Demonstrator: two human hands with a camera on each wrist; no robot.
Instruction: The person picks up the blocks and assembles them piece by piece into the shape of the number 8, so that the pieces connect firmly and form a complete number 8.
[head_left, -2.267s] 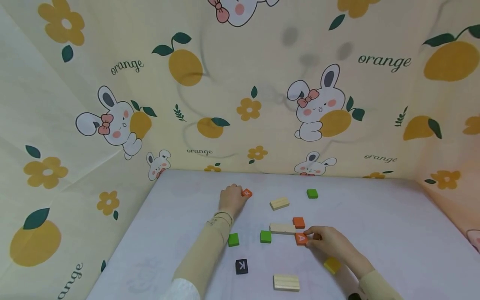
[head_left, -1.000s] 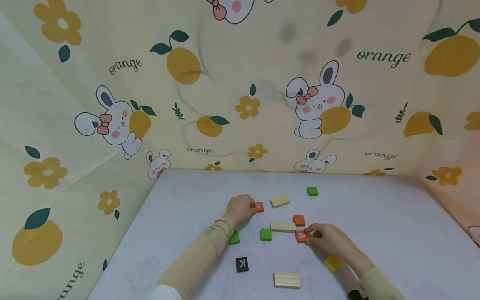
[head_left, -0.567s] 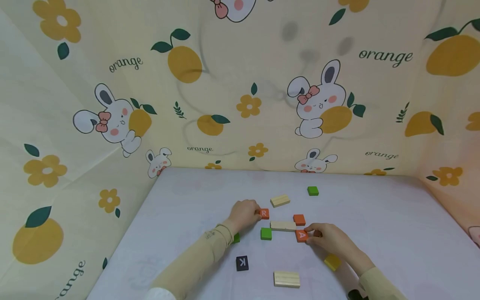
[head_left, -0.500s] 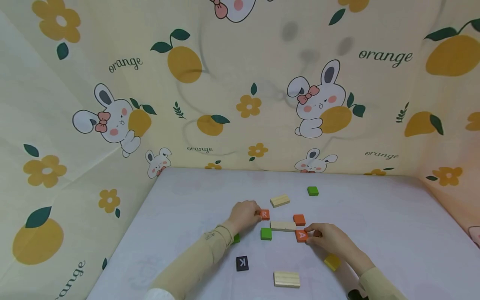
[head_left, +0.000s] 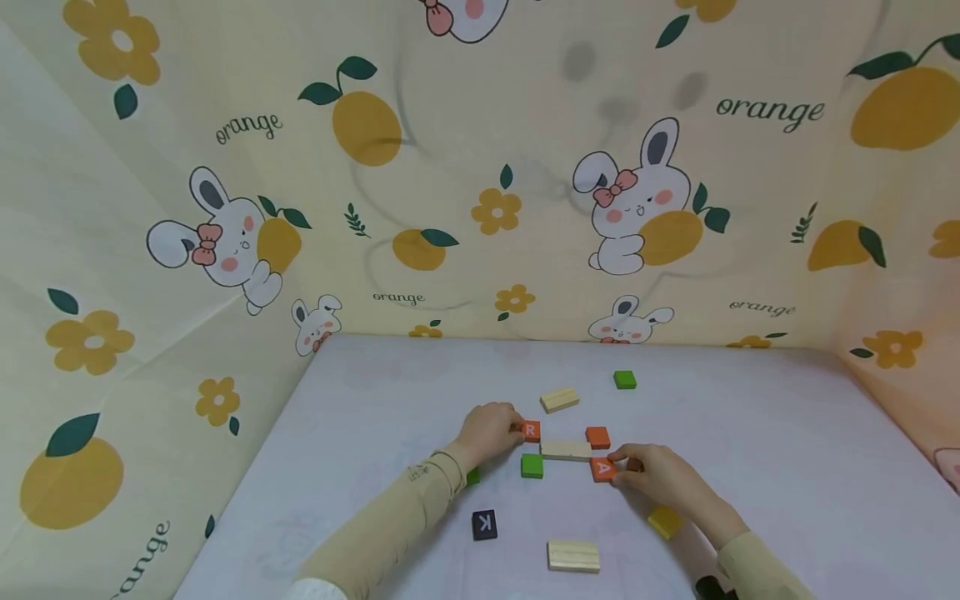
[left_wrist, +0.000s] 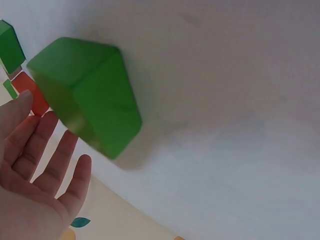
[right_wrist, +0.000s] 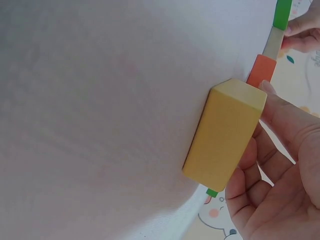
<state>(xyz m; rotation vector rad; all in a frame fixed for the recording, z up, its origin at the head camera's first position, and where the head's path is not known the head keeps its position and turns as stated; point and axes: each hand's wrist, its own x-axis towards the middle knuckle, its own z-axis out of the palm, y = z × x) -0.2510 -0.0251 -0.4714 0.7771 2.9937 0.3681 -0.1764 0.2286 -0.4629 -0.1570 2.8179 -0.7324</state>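
Observation:
My left hand (head_left: 490,435) pinches an orange block marked R (head_left: 531,431) at the back-left end of a flat wooden plank (head_left: 566,451). In the left wrist view, thumb and fingers meet that block's orange side, beyond a large green block (left_wrist: 100,100). With thumb and fingertips, my right hand (head_left: 663,477) holds an orange block marked A (head_left: 603,469) at the plank's front-right end. A plain orange block (head_left: 597,437) sits behind the A block, and a green block (head_left: 532,466) lies at the plank's front-left end.
Around them lie a second plank (head_left: 559,400) behind, a third plank (head_left: 573,557) in front, a black K block (head_left: 484,525) and a green block (head_left: 625,380) at the back. A yellow block (head_left: 664,522) lies beneath the right wrist. Printed cloth (head_left: 450,183) walls the table's back.
My left hand has slid the R block rightward and nearer, from the back left up to the plank's left end, turning its letter. The right hand stays on the A block.

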